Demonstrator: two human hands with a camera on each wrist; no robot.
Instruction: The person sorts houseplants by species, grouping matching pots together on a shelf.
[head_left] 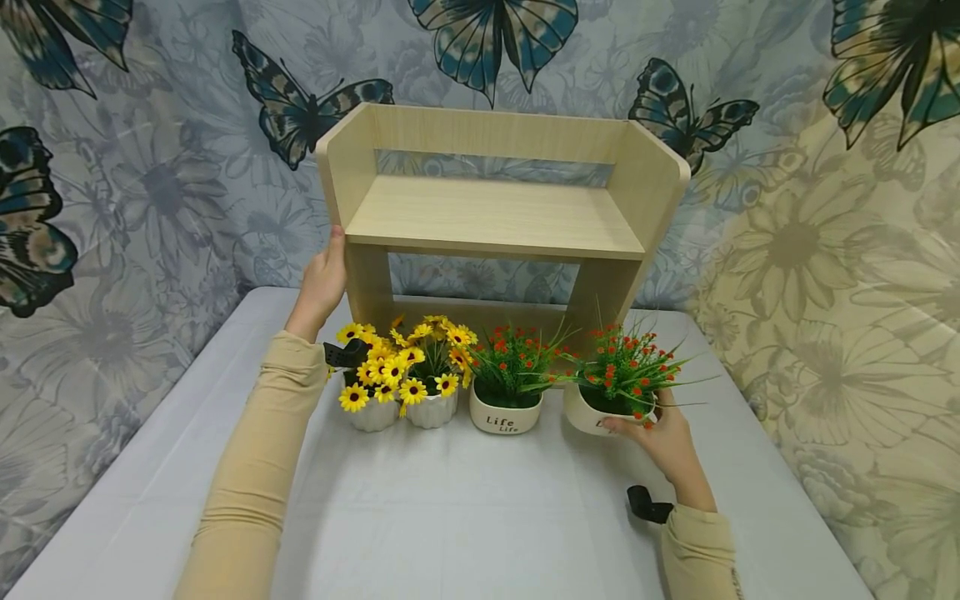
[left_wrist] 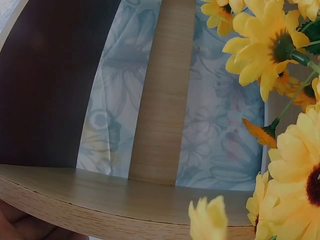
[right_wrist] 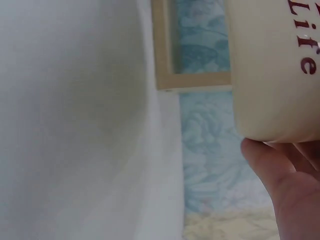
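A light-wood two-tier desk shelf (head_left: pixel 495 212) stands at the back of a white-covered table. My left hand (head_left: pixel 321 287) rests against the outside of its left side panel; in the left wrist view the fingers (left_wrist: pixel 30 225) show just past that panel's edge. My right hand (head_left: pixel 667 437) holds a cream oval pot (head_left: pixel 581 414) of red-flowered greenery (head_left: pixel 626 367), thumb at its front and the other fingers mostly hidden. In the right wrist view, that pot (right_wrist: pixel 275 90) carries the lettering "Life". A matching pot (head_left: pixel 504 417) stands to its left.
Two white pots (head_left: pixel 372 414) of yellow flowers (head_left: pixel 386 371) stand side by side before the shelf's left part, close to my left wrist. Butterfly-patterned fabric (head_left: pixel 172 183) hangs behind the table. White cloth (head_left: pixel 465 517) covers the table in front of the pots.
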